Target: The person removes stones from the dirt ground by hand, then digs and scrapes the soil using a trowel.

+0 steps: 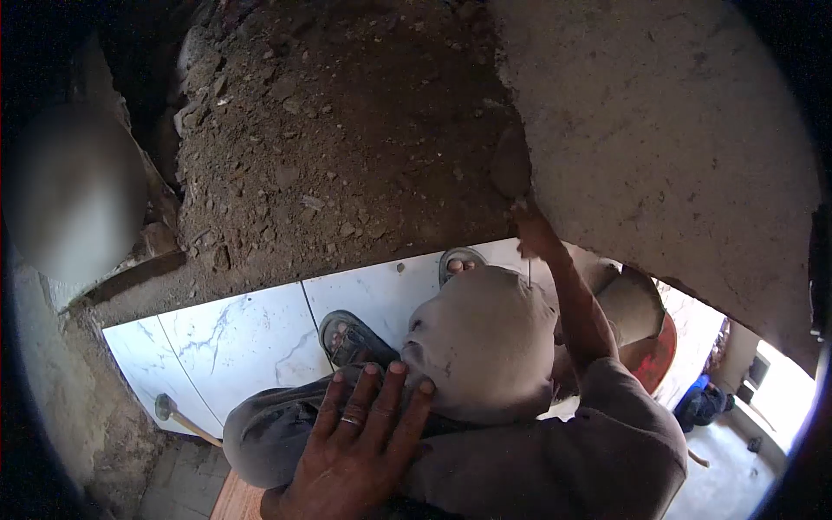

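My left hand (351, 451), a ring on one finger, lies flat with fingers spread on my dark-trousered knee (260, 438). My right hand (539, 236) reaches forward past my other knee (485, 347) and is closed on a trowel-like tool (510, 165). Its dark rounded end is blurred over the soil, beside the concrete edge. Shadow hides much of the grip. Under my sandals (351, 340) are white marble-patterned tiles (238, 342), bordering the loose brown soil (303, 147).
A pale concrete slab (659, 130) rises at the right. A mallet (166, 407) with a wooden handle rests at the lower left. Behind my right arm stands a reddish container (654, 357). A person in blue (700, 403) is farther back. A blurred pale oval covers the left side.
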Tool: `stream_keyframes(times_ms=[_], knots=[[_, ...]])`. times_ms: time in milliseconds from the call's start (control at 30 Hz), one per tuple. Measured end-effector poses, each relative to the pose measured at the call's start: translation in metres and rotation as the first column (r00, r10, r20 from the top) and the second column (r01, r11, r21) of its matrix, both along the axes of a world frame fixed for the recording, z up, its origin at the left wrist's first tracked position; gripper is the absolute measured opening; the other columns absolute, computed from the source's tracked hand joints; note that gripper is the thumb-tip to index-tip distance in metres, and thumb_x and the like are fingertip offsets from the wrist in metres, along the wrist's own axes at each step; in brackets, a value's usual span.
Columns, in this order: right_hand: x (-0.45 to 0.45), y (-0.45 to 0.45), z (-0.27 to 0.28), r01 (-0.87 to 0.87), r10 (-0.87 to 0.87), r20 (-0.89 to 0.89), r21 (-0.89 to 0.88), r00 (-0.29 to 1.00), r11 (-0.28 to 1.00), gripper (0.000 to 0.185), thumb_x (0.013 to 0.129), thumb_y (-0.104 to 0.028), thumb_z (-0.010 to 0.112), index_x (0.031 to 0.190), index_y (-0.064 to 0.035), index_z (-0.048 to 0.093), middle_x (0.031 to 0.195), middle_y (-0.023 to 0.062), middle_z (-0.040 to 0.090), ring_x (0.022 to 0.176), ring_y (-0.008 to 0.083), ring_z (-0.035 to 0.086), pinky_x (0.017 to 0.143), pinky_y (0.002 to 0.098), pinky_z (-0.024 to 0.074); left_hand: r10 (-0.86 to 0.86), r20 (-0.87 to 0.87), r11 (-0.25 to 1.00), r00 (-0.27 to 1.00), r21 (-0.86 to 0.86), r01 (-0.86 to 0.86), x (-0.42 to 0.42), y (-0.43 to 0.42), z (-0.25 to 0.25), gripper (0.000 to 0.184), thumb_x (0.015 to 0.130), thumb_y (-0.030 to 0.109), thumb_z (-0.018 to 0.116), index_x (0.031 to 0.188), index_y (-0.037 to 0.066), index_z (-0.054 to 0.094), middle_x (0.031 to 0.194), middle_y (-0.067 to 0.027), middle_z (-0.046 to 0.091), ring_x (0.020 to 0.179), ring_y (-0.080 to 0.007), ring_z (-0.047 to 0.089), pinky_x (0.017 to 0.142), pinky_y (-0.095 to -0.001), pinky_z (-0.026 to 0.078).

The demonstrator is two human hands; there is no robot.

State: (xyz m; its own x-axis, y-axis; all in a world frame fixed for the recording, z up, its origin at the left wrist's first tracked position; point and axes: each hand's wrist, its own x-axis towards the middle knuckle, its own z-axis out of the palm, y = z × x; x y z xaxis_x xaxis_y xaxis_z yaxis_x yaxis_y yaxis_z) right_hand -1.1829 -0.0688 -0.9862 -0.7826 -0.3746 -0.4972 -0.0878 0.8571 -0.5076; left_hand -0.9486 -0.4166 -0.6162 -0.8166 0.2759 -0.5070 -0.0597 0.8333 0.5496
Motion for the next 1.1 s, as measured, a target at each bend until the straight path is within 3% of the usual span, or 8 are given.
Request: stream_keyframes(times_ms=[67, 467, 533, 700, 800, 867, 1000, 1100], knots=[[0.028, -0.047, 0.086, 0.626, -0.58, 0.421, 0.034, 0.698, 0.779, 0.042, 0.091, -0.047, 0.045, 0.105, -0.0074, 0.052, 0.059, 0.0025, 0.046, 0.04, 0.0137, 0.047, 0.038, 0.032, 0.0412, -0.047, -0.016, 0.998, 0.999, -0.03, 0.046, 0.001, 0.0, 0.001, 0.054, 0.08, 0.017, 0.052, 0.132, 0.011, 0.042, 0.137, -0.0177, 0.041, 0.125, -0.0332, 0.042, 0.105, -0.051, 0.03], [-0.023, -0.188, 0.014, 0.405, -0.239, 0.533, -0.219, 0.812, 0.888, 0.049, 0.092, -0.043, 0.043, 0.119, -0.0034, 0.051, 0.112, 0.0186, 0.059, 0.112, 0.0256, 0.05, 0.098, 0.0367, 0.0355, -0.074, -0.023, 0.997, 0.997, -0.012, 0.074, 0.001, 0.004, 0.008, 0.053, 0.082, 0.019, 0.052, 0.133, 0.01, 0.042, 0.135, -0.0192, 0.042, 0.123, -0.0363, 0.043, 0.104, -0.0519, 0.031], [-0.048, -0.186, 0.025, -0.24, 0.217, -0.165, -0.128, 0.962, 0.962, 0.049, 0.093, -0.041, 0.043, 0.122, -0.002, 0.048, 0.117, 0.0214, 0.056, 0.108, 0.0293, 0.053, 0.094, 0.0395, 0.039, -0.049, -0.018, 0.998, 0.999, -0.041, 0.048, 0.002, 0.003, 0.007, 0.053, 0.082, 0.019, 0.052, 0.133, 0.009, 0.042, 0.135, -0.0192, 0.042, 0.122, -0.0366, 0.044, 0.104, -0.0524, 0.031], [-0.156, -0.143, -0.047, -0.179, 0.136, -0.142, -0.364, 0.981, 0.914, 0.056, 0.092, -0.044, 0.042, 0.131, -0.0037, 0.041, 0.126, 0.0217, 0.049, 0.105, 0.0311, 0.055, 0.085, 0.0404, 0.0462, 0.009, -0.041, 0.999, 0.999, -0.041, -0.011, 0.004, 0.003, 0.008, 0.054, 0.082, 0.021, 0.053, 0.133, 0.01, 0.042, 0.136, -0.0186, 0.041, 0.121, -0.036, 0.046, 0.103, -0.0523, 0.032], [-0.135, -0.156, 0.05, -0.235, 0.307, -0.197, 0.318, 0.931, 0.919, 0.058, 0.093, -0.046, 0.04, 0.133, -0.0042, 0.038, 0.125, 0.022, 0.049, 0.108, 0.0306, 0.054, 0.08, 0.0387, 0.05, -0.006, -0.045, 0.997, 0.999, -0.083, 0.002, 0.008, 0.002, 0.009, 0.053, 0.082, 0.023, 0.053, 0.133, 0.01, 0.043, 0.136, -0.0183, 0.041, 0.122, -0.0356, 0.045, 0.103, -0.0515, 0.032], [-0.117, -0.146, 0.07, 0.23, -0.239, 0.125, 0.078, 0.963, 0.97, 0.059, 0.093, -0.047, 0.038, 0.134, -0.0044, 0.038, 0.124, 0.021, 0.05, 0.102, 0.0304, 0.057, 0.072, 0.0373, 0.0525, 0.024, -0.04, 0.998, 0.999, -0.057, -0.026, 0.014, 0.002, 0.011, 0.053, 0.083, 0.024, 0.054, 0.133, 0.011, 0.043, 0.136, -0.0179, 0.041, 0.122, -0.0347, 0.044, 0.103, -0.0511, 0.032], [-0.091, -0.033, -0.062, -0.244, 0.299, -0.221, 0.244, 0.928, 0.939, 0.057, 0.093, -0.047, 0.038, 0.131, -0.0046, 0.041, 0.122, 0.0203, 0.051, 0.102, 0.032, 0.056, 0.075, 0.0402, 0.0517, 0.027, -0.127, 1.0, 0.992, -0.006, -0.028, 0.033, 0.002, 0.013, 0.052, 0.084, 0.028, 0.056, 0.132, 0.012, 0.044, 0.136, -0.0164, 0.042, 0.124, -0.0327, 0.042, 0.104, -0.0509, 0.032], [-0.004, -0.041, -0.074, -0.019, 0.012, -0.042, -0.168, 0.999, 0.986, 0.047, 0.093, -0.038, 0.039, 0.127, -0.0054, 0.045, 0.118, 0.0208, 0.053, 0.102, 0.0354, 0.055, 0.086, 0.0438, 0.0463, 0.184, -0.019, 0.971, 0.983, 0.157, -0.179, 0.047, 0.007, 0.011, 0.053, 0.085, 0.029, 0.054, 0.133, 0.011, 0.041, 0.134, -0.0149, 0.043, 0.123, -0.0325, 0.042, 0.103, -0.0497, 0.032]])
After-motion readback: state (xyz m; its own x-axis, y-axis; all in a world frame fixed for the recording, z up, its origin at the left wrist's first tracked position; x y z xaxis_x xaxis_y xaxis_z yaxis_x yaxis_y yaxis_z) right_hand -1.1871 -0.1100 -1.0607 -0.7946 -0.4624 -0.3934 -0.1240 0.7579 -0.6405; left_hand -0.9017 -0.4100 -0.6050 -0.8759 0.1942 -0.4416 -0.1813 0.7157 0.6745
